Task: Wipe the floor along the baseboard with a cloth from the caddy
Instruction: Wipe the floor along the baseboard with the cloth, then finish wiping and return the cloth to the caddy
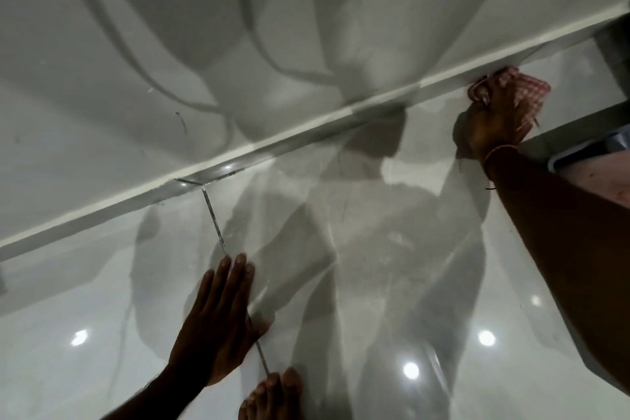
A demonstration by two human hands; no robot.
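Nearest, bare toes (pixel 272 392) are seen on the glossy floor (pixel 392 283), beside a grout line (pixel 214 225). Just beyond, the left hand (pixel 218 320) is laid flat, fingers spread, nothing held in its grip; weight looks to be braced there. Farther off to the right, the checked cloth (pixel 521 87) is bunched under the right hand (pixel 494 112), whose grip is closed over it, and it is pressed where the floor meets the baseboard (pixel 306 133). The cloth is judged soft and light, easily crumpled; it is best gathered at its middle so the edges trail against the baseboard. A grey container (pixel 589 153) is glimpsed at the right edge.
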